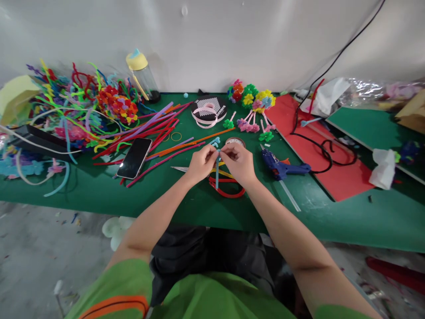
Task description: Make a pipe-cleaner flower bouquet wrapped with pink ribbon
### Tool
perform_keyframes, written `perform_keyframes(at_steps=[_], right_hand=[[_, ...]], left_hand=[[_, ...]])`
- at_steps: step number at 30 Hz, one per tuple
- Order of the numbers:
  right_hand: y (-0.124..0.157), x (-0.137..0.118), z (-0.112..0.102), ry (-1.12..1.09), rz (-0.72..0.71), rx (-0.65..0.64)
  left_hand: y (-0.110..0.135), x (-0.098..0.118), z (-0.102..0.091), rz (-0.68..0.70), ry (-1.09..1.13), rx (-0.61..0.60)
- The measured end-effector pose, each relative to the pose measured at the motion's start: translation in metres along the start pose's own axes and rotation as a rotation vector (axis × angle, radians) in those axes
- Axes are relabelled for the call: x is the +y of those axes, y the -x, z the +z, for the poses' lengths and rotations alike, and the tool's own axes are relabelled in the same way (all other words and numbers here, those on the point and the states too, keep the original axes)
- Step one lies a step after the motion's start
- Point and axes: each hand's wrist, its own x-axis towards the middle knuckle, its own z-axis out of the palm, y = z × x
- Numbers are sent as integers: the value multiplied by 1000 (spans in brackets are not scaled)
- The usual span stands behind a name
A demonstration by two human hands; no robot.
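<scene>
Head view: pinching light-blue fuzzy pipe-cleaner stem (217,176) between bent fingers of left hand (202,163) and right hand (241,163), tips close together, both grasping. Held with free end toward near edge of green tabletop (195,206), overlapping red looped scissor handles (230,195) in view; cannot tell whether touching. Just beyond fingers: light-blue fuzzy curls (215,141), partly hidden round brown-rimmed disc (235,141). Right of right hand: dark-blue glue gun (285,169). Left of left hand: black-screened phone (135,158), lying over red, purple and orange fuzzy stems (161,130).
</scene>
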Motion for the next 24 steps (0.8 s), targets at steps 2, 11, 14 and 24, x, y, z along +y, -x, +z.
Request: perform_keyframes(at_steps=[2, 11, 14, 24], right_hand=[[0, 0, 0, -14, -2, -2], [-1, -1, -1, -97, 30, -58], [-1, -2, -2, -102, 48, -78], [-1, 4, -1, -110, 1, -109]], left_hand=[[0, 0, 0, 8, -8, -1], [2, -4, 2, 73, -69, 81], [3, -5, 3, 49, -48, 91], [0, -6, 1, -20, 97, 64]])
